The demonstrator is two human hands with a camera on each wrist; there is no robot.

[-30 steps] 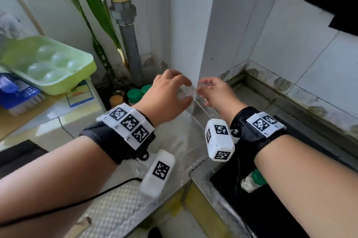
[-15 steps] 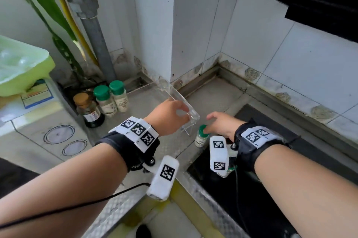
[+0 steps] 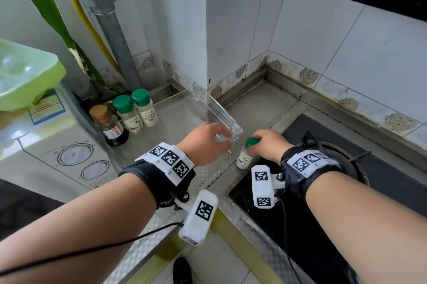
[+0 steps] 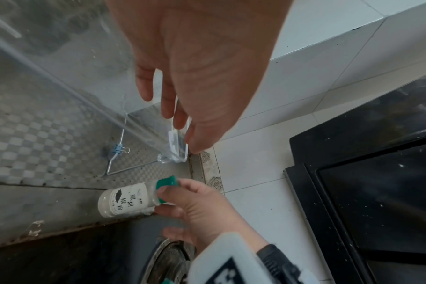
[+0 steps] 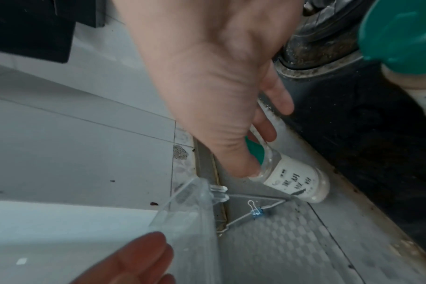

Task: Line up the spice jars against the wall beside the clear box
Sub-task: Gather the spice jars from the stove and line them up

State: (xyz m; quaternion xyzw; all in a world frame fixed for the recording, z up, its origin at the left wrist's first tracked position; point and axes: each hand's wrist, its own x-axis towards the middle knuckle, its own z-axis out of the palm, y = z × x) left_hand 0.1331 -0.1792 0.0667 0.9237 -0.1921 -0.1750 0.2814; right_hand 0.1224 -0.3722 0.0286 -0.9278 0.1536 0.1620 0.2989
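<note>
Head view: right hand (image 3: 269, 143) pinches the green cap of a white-pepper spice jar (image 3: 245, 156) standing on the steel surface (image 3: 258, 108), just beside the clear box (image 3: 221, 112). Left hand (image 3: 203, 143) holds the box's near rim, thumb outside, fingers over the edge.

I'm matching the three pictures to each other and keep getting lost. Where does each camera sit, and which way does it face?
Head: worn on the head, facing forward and down at the counter; shows both forearms, left hand on the clear box, right hand on a spice jar.
Left wrist: looks along the left palm to the box corner and wall.
Right wrist: looks along the right palm at the jar; left fingertips show.
All three views share the jar and box.
</note>
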